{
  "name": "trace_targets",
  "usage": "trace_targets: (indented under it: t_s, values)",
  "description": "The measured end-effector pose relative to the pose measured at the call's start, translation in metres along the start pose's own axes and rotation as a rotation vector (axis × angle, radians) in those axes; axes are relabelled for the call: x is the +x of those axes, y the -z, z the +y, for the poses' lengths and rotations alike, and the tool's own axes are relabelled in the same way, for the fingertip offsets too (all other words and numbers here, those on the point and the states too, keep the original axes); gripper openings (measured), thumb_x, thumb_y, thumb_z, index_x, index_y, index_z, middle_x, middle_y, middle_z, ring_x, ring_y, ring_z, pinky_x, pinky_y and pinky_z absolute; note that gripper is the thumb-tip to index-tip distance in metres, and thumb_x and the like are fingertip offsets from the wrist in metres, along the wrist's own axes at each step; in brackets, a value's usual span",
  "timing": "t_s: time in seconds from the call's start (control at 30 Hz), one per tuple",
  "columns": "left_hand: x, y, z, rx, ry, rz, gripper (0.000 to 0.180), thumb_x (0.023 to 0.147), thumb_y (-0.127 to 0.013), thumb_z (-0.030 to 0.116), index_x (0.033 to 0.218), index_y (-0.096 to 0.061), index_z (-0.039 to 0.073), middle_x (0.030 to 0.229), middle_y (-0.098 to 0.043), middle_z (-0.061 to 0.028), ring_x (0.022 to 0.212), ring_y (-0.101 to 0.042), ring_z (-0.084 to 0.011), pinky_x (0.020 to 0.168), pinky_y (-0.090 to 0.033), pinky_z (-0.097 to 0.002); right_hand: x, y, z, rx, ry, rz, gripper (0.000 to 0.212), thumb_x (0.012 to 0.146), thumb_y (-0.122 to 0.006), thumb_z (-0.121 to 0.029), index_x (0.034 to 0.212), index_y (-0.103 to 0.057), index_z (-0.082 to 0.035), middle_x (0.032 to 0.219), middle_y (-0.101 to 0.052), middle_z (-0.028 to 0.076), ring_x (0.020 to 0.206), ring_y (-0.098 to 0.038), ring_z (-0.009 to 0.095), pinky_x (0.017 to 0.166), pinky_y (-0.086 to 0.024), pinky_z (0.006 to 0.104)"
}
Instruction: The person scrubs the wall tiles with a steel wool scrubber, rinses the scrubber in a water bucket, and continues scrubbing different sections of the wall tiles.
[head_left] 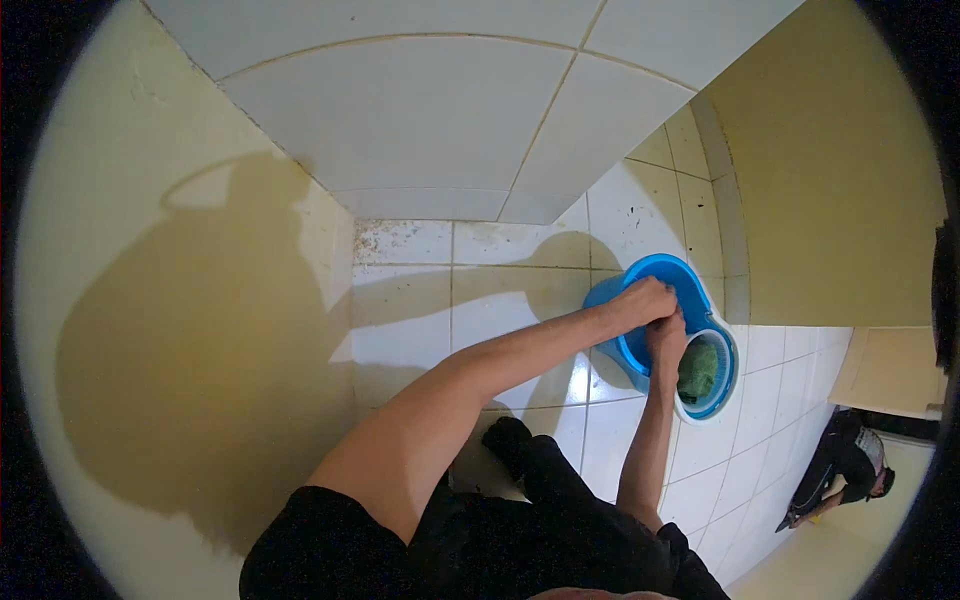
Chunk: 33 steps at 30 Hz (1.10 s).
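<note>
A blue mop bucket (pixel 604 291) stands on the tiled floor to the front right. Its near right end carries a pale wringer basket (pixel 717 345), in which a bunched green cloth (pixel 698 373) lies. Over the bucket's open part, my left hand (pixel 648 299) is closed, knuckles up. Just below and against it is my right hand (pixel 667 334), also closed, beside the basket. Whatever is between the fingers is hidden by the hands themselves.
White floor tiles (pixel 530 345) lie around the bucket. A tiled wall block (pixel 400 120) rises ahead, a cream wall (pixel 180 330) on the left, a yellowish wall (pixel 830 180) on the right. Another person (pixel 848 462) in dark clothes bends low at the far right.
</note>
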<state>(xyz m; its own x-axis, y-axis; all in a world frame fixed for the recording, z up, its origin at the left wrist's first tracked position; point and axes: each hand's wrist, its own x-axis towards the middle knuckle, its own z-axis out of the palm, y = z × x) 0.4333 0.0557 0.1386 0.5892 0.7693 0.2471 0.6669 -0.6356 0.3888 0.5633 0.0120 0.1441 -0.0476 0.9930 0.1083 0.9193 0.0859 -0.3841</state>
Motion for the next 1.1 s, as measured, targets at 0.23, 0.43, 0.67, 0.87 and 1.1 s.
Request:
trace_targets:
  t_s: [0.23, 0.43, 0.67, 0.87, 1.1]
  values:
    - [-0.001, -0.009, -0.002, 0.206, 0.032, 0.075, 0.011, 0.082, -0.062, 0.015, 0.079, -0.07, 0.008, 0.089, -0.069, -0.0086, 0.093, -0.065, -0.0222, 0.073, -0.051, -0.0373, 0.003, 0.003, -0.008, -0.153, -0.092, -0.159, 0.036, 0.089, -0.063, -0.021, 0.121, -0.058, -0.006, 0.115, -0.064, 0.021, 0.104, -0.061, 0.044, 0.083, -0.052, 0.0502]
    - [-0.002, 0.001, 0.001, 0.244, -0.087, 0.421, 0.01, 0.081, -0.062, 0.018, 0.083, -0.07, 0.013, 0.092, -0.068, -0.0043, 0.092, -0.064, -0.0203, 0.077, -0.047, -0.0347, -0.002, 0.005, -0.009, -0.139, -0.049, 0.023, 0.034, 0.089, -0.061, -0.016, 0.121, -0.058, -0.007, 0.117, -0.062, 0.021, 0.102, -0.062, 0.045, 0.081, -0.052, 0.0494]
    - [-0.003, 0.004, -0.001, 0.348, -0.096, 0.389, 0.008, 0.081, -0.063, 0.019, 0.085, -0.069, 0.015, 0.093, -0.067, -0.0014, 0.1, -0.061, -0.0186, 0.086, -0.043, -0.0351, 0.001, 0.014, -0.026, -0.076, -0.111, 0.139, 0.027, 0.09, -0.059, -0.019, 0.114, -0.061, -0.006, 0.112, -0.065, 0.023, 0.102, -0.063, 0.043, 0.079, -0.053, 0.0521]
    - [-0.004, -0.001, 0.001, 0.344, -0.089, 0.305, 0.008, 0.08, -0.063, 0.019, 0.08, -0.07, 0.015, 0.093, -0.067, -0.0029, 0.103, -0.06, -0.0192, 0.087, -0.043, -0.035, 0.003, 0.011, -0.021, -0.079, -0.183, -0.189, 0.032, 0.09, -0.062, -0.022, 0.116, -0.06, -0.003, 0.123, -0.061, 0.027, 0.111, -0.06, 0.045, 0.083, -0.052, 0.0524]
    - [-0.003, -0.001, 0.0, 0.408, -0.113, 0.41, 0.008, 0.078, -0.064, 0.018, 0.074, -0.07, 0.014, 0.091, -0.067, -0.0043, 0.1, -0.059, -0.0189, 0.089, -0.042, -0.0351, 0.002, 0.012, -0.024, -0.086, -0.069, -0.085, 0.03, 0.093, -0.059, -0.021, 0.116, -0.059, -0.003, 0.125, -0.059, 0.025, 0.108, -0.059, 0.046, 0.085, -0.051, 0.0509]
